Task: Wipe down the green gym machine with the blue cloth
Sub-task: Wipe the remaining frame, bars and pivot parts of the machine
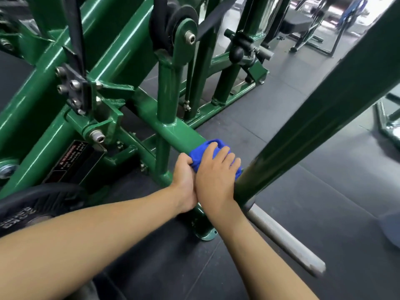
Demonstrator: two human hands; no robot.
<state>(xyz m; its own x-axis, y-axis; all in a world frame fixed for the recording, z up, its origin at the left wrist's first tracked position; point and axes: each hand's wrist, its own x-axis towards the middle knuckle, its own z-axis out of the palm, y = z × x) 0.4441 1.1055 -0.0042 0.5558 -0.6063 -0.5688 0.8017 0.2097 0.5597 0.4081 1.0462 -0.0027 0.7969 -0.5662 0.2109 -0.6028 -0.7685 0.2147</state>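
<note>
Left hand (184,180) clutching blue cloth (218,144), right hand (216,173) flat atop it, on green bar (179,135)

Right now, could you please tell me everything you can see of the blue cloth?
The blue cloth is a vivid blue, soft-looking fabric, bunched and folded rather than spread flat. It is draped over the top of a low, sloping green tube of the machine, close to where a darker green beam crosses in front. The left hand grips its left edge with the thumb on top, and the right hand lies across it, covering most of it. Its underside is hidden.
</note>
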